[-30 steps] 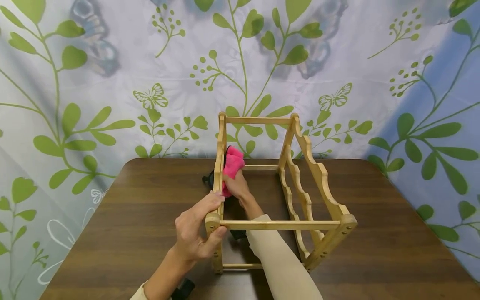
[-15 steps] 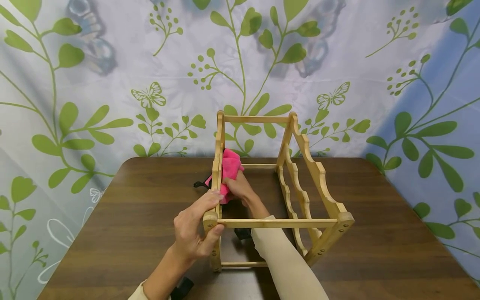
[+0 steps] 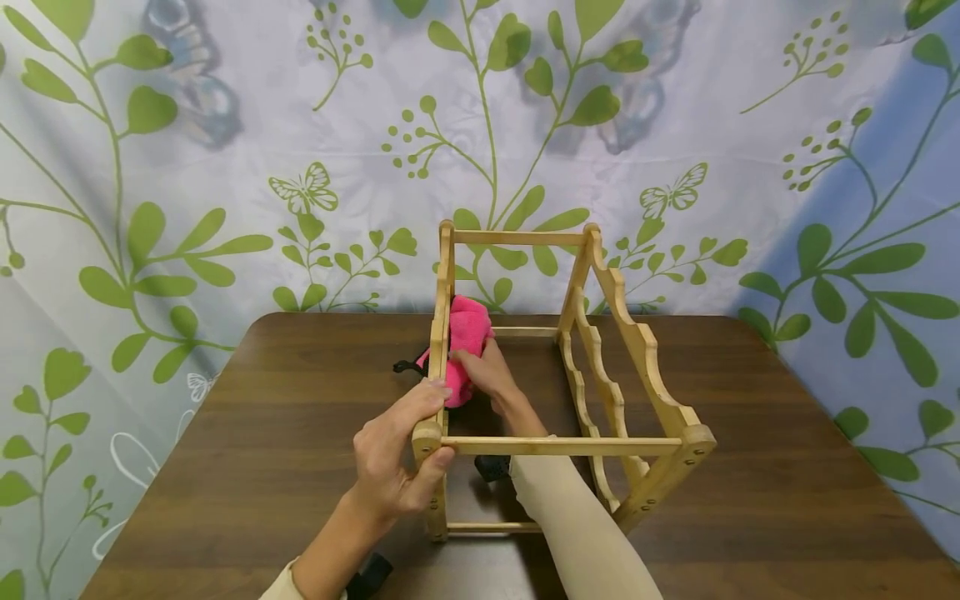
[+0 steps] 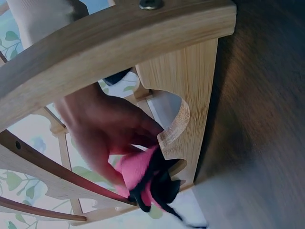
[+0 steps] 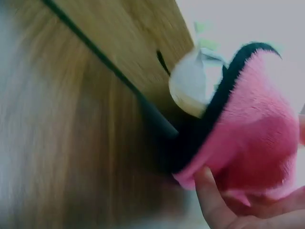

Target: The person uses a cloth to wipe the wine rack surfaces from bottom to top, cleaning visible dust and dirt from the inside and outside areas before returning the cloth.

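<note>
A light wooden rack with scalloped rails stands on the table. My left hand grips its near left corner, thumb at the front and fingers over the top rail. Reaching inside the frame, my right hand holds a bright pink fuzzy cloth with black edging against the left side rails. In the left wrist view the bunched cloth sits at a scalloped cutout, its black edge and a thin strap poking through. The right wrist view shows fingers pinching the cloth close to the wood.
The rack stands on a dark brown wooden table with rounded far corners. Behind hangs a curtain printed with green leaves and butterflies. The rack's right scalloped rails stand to the right of my right arm.
The pink cloth and right hand have shifted slightly toward me along the left rails. The black strap sticks out farther left of the rack. The left hand keeps its hold.
</note>
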Demonstrator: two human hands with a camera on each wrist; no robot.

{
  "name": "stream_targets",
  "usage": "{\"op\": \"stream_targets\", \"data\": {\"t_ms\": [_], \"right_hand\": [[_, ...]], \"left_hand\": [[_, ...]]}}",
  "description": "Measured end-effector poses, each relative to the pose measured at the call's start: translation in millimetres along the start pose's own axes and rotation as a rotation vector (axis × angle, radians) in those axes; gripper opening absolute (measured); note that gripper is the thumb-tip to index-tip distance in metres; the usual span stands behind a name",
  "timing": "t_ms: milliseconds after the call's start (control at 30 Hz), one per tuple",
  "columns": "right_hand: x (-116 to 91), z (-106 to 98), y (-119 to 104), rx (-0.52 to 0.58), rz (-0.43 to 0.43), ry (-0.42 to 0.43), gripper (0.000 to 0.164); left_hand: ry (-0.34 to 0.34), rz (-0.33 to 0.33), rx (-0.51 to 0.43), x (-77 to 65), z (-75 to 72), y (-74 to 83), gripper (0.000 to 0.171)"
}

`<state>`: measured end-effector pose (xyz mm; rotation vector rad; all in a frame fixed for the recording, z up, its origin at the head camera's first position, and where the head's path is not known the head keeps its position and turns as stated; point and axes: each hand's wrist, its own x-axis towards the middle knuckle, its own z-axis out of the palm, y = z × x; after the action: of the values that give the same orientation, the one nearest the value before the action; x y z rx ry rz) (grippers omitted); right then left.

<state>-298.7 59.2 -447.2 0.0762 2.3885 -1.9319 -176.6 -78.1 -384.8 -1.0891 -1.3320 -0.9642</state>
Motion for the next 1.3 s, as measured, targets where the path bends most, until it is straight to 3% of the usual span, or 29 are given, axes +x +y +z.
{"op": "stream_targets", "data": {"t_ms": [100,233,400,500,600,767,933,1000,1200,1300], "right_hand": [[1,7,3,-0.045,-0.015,0.019,0.064],[-1,16,4,-0.259,-0.065,0.048,0.074],[-3,19,-3,-0.530,-0.124,0.043,0.060],[-3,15,-6,-0.574,-0.137,0.032,0.046],[-3,7,-5,-0.538,-0.118,0.014,0.037],[-6,-5,-3,-0.442,-0.055,-0.018,0.042],[-19,-13,-4,-0.313,-0.060,-0.093,0.048],[-26,-15,-4,-0.253,-0.071,-0.164,0.050],[-48,-19,1,-0.170,-0.154,-0.502,0.036],[-56,-20,2,-0.163,-0.170,-0.584,0.025]], "left_hand": [[0.009,0.004,-0.006,0.6,1.2,0.5,0.042],[0.016,0.009,-0.020,2.0,2.6,1.4,0.041],[0.024,0.006,-0.014,3.5,2.5,2.2,0.041],[0.026,0.008,-0.013,4.0,2.1,2.8,0.041],[0.031,0.014,-0.015,3.9,2.2,3.7,0.040],[0.031,0.010,-0.013,3.2,3.1,4.3,0.040],[0.035,0.010,-0.018,2.8,4.3,3.7,0.040],[0.037,0.008,-0.017,2.4,4.5,3.1,0.041],[0.054,0.000,-0.008,1.0,4.4,2.1,0.043],[0.058,-0.001,-0.011,0.8,4.7,2.1,0.043]]}}
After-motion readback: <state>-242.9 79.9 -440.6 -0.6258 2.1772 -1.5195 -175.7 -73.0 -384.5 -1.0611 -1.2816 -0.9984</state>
